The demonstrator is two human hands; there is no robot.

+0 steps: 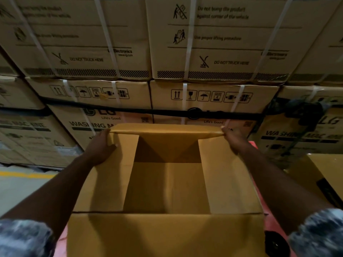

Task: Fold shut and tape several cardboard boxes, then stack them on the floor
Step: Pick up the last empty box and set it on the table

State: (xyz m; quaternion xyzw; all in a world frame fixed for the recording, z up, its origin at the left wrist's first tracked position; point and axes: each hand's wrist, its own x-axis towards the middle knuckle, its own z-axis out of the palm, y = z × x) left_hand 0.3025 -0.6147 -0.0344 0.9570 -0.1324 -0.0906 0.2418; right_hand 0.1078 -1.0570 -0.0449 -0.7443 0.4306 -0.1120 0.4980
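While the left hand (104, 145) and right hand (235, 141) pinch the corners of the far flap (167, 129) of the open tan cardboard box (167, 236) sitting on a pink surface (270, 226), an uneven pull could skew it over the 2 inner flaps (107, 182), leaving a gap.

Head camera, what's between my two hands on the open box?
In the head view, the far flap of the cardboard box spans from the left hand to the right hand, each holding one end.

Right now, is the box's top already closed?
No, the box is open in the middle; only the two side flaps lie folded in, and the left hand and right hand hold the far flap by its ends.
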